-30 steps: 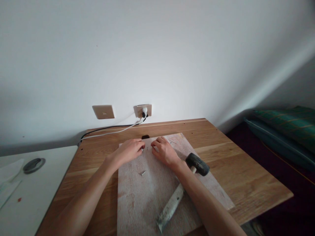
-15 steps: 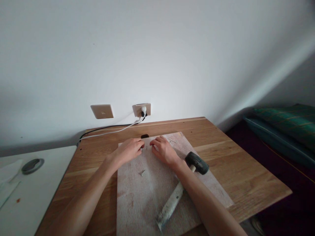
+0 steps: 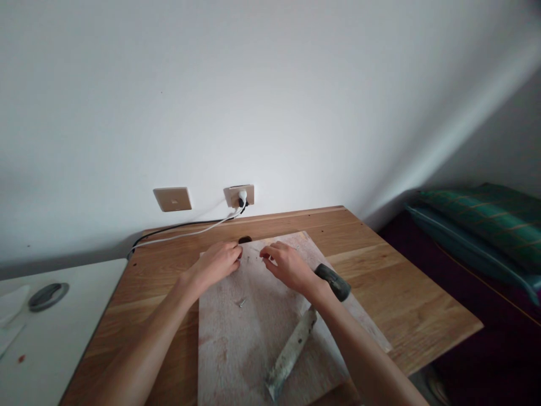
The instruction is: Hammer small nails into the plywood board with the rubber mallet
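Observation:
A pale worn board lies on a wooden table. My left hand rests on the board's far edge with its fingers curled in. My right hand is close beside it, fingertips pinched near a small nail that I can barely make out. What either hand holds is too small to tell. A loose nail lies on the board just below my left hand. A mallet with a black head and a paint-stained handle lies on the board under my right forearm.
Two wall plates sit above the table, a blank one and a socket with a white plug and cables running left. A white desk with a grey round object stands at left. Green cushions lie at right.
The view has shifted slightly. My right hand has lifted a little and its fingertips have drawn into a pinch; the left hand stays at the board's far edge.

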### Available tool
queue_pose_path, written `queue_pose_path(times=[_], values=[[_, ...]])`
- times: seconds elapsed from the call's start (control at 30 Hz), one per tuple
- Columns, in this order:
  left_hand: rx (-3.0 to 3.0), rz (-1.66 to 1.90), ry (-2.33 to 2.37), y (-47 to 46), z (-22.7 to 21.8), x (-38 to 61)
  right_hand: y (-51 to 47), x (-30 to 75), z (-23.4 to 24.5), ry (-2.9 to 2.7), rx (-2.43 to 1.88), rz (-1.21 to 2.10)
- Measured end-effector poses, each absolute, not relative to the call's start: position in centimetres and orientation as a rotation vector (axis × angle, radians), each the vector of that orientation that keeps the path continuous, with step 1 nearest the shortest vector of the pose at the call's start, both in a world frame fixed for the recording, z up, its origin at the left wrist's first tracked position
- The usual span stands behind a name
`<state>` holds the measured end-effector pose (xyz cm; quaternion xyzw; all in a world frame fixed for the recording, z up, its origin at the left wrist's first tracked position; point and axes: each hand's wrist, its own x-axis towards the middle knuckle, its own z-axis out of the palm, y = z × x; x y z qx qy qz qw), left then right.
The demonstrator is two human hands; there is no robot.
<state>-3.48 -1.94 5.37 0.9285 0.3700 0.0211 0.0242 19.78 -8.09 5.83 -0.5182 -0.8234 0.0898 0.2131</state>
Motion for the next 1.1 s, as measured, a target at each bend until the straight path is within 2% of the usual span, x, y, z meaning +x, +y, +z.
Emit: queue_pose_path(times=[0.43,0.6,1.1], values=[[2.707,0.279,1.191,-2.3,5.9,-3.4,-8.6,19.1,4.7,-2.345,-1.5,0.269],[2.555,0.214,1.038,-2.4,5.9,-3.8,-8.8,19.1,4.8,-2.352,-1.489,0.266],[2.596,0.195,1.036,-2.3,5.7,-4.0,-8.7,19.1,4.5,-2.36,-1.447,0.242]])
